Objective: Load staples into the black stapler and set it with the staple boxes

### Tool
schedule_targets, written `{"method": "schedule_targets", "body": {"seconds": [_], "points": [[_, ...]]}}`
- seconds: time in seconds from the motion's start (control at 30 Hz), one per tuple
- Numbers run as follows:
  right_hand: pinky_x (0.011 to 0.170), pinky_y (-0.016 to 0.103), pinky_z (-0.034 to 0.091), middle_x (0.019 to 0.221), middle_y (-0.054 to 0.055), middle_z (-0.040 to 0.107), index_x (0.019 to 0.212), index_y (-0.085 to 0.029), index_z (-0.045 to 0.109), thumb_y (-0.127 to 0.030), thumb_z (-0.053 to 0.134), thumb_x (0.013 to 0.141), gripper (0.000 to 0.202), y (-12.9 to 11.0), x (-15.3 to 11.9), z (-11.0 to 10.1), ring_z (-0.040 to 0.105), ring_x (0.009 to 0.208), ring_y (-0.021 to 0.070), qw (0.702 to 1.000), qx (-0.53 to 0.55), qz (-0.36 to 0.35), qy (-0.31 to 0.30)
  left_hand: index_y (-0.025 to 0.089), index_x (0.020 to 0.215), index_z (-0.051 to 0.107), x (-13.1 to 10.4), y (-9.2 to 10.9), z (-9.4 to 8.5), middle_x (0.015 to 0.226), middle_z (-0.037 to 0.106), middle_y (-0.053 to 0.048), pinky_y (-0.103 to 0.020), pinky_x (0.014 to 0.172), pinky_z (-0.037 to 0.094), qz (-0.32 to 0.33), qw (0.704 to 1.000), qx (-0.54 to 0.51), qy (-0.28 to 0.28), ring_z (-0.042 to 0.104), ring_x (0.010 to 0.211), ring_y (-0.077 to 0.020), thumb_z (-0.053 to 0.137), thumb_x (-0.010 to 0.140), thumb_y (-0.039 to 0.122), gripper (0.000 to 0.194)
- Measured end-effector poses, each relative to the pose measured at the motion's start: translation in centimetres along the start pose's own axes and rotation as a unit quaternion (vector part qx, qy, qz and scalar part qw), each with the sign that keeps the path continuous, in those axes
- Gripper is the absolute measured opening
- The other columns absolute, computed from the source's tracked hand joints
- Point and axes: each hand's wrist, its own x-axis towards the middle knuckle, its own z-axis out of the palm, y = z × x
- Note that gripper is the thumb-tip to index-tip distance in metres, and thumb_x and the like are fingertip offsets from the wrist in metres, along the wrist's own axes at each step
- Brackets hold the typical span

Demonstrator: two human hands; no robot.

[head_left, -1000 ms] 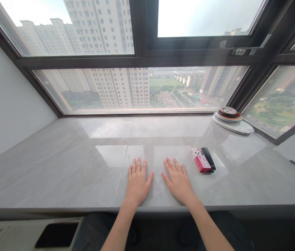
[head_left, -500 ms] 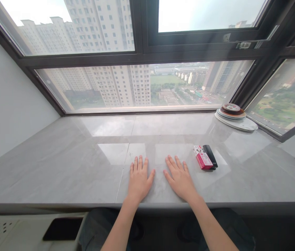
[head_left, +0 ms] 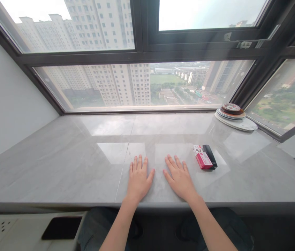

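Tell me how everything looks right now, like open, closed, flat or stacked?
Left hand: flat on the sill, holding nothing.
Right hand: flat, holding nothing.
Red box: closed, lying flat.
Black stapler: closed, beside the box.
Plates: stacked.
Window: cannot tell.

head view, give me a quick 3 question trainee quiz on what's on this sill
1. True or false: the right hand grips the red box.
2. What lies right against the red box: A) black stapler-like object B) stack of round plates C) left hand?
3. Both hands lie ____ on the stone sill.

Key: 1 false, it lies open beside the box, apart from it; 2 A; 3 flat.
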Motion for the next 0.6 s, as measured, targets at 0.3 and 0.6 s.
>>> {"method": "schedule_targets", "body": {"seconds": [0.3,0.6], "points": [[0.128,0.057,0.009,0.172,-0.001,0.022,0.166,-0.028,0.031,-0.046,0.034,0.108,0.061,0.1,-0.1,0.2,0.010,0.160,0.0300,1.000,0.020,-0.003,0.011,0.022,0.160,0.040,0.0,0.0,0.0,0.171,0.028,-0.010,-0.057,0.129,0.017,0.004,1.000,-0.005,0.002,0.016,0.160,-0.0334,0.038,0.105,0.053,0.063],[0.108,0.046,0.049,0.159,0.007,0.050,0.155,-0.030,0.051,-0.049,0.046,0.105,0.054,2.2,0.6,-5.0,0.049,0.143,0.0297,0.971,0.237,-0.001,0.022,0.023,0.160,0.040,0.0,-0.2,0.2,0.171,0.027,-0.010,-0.057,0.129,0.017,0.000,1.000,-0.005,0.000,0.015,0.160,-0.0336,0.038,0.105,0.053,0.063]]}}
